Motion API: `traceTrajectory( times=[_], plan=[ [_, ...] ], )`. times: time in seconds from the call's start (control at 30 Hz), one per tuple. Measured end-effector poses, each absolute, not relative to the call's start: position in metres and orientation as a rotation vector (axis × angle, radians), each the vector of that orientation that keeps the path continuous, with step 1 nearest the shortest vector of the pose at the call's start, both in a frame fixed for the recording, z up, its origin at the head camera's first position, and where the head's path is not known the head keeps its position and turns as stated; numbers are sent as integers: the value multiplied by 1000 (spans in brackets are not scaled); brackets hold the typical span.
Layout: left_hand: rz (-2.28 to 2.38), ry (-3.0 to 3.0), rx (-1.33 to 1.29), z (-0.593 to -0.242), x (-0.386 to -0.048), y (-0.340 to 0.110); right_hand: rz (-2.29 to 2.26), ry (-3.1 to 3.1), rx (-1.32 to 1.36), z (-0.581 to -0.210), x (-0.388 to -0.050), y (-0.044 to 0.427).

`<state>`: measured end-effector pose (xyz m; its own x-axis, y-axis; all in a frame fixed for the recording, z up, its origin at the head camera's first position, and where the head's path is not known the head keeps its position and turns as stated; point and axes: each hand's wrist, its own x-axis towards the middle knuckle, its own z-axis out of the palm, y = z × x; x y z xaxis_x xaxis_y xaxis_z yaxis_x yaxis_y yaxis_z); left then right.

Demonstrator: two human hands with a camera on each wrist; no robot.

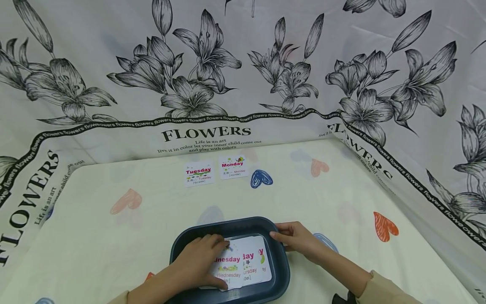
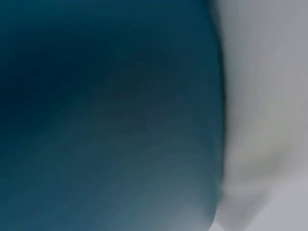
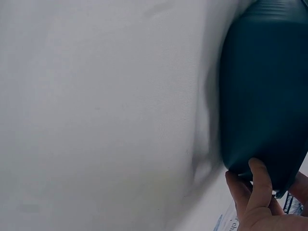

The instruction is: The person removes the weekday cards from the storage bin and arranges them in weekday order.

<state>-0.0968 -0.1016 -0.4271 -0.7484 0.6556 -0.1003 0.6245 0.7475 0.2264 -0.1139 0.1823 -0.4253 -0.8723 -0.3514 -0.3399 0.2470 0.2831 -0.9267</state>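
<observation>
A dark blue tray (image 1: 282,270) holds several overlapping white word cards, with a Wednesday card (image 1: 228,267) uppermost. My left hand (image 1: 201,257) reaches into the tray and holds the Wednesday card, fingers at its top edge and thumb at its bottom edge. Part of that card is hidden under the hand. At the tray's upper right corner, my right hand (image 1: 300,240) grips the rim between thumb and fingers. The right wrist view shows its fingers (image 3: 260,185) against the tray's outer side. In the left wrist view, only the blurred tray wall (image 2: 120,120) and cloth appear.
Toward the back of the table lie a Tuesday card (image 1: 199,173) and a Monday card (image 1: 233,167), side by side. The pale tablecloth (image 1: 152,236) has printed hearts. Flower-print fabric (image 1: 288,50) stands behind and along the sides. A black object (image 1: 343,299) shows by the right forearm.
</observation>
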Motion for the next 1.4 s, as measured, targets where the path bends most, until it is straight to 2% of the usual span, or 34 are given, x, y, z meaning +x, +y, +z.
traceTrajectory(
  times=[0.67, 1.4],
  plan=[
    [178, 2818, 1015, -433, -94, -101, -1628, 2066, -92, -428, -114, 182],
    [342, 2723, 996, -433, -96, -104, -1639, 2045, -113, -430, -115, 184]
  ],
)
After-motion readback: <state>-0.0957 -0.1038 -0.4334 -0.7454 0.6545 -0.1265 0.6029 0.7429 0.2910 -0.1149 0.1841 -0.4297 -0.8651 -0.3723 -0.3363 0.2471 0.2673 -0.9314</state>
